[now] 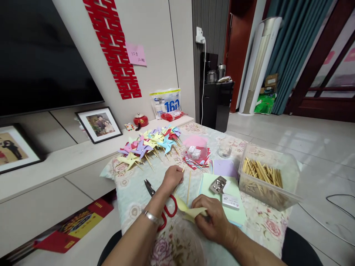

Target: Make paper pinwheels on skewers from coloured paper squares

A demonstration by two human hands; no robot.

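My left hand (pixel 172 178) is closed around the top of a thin wooden stick (pixel 189 187) near the middle of the table. A folded yellow paper piece (pixel 188 211) sits pinched in my right hand (pixel 212 218), close to my body. Red-handled scissors (pixel 163 207) lie under my left forearm. A heap of finished paper pinwheels (pixel 149 146) on sticks covers the far left of the floral tablecloth (pixel 263 225).
A clear tub of wooden sticks (pixel 264 177) stands at the right. Coloured paper sheets (pixel 222 173), a metal stapler (pixel 218 184), a small white box (pixel 230 201), a pink container (pixel 195 147) and a glass (pixel 224 150) lie ahead. A low white cabinet (pixel 69 162) runs along the left.
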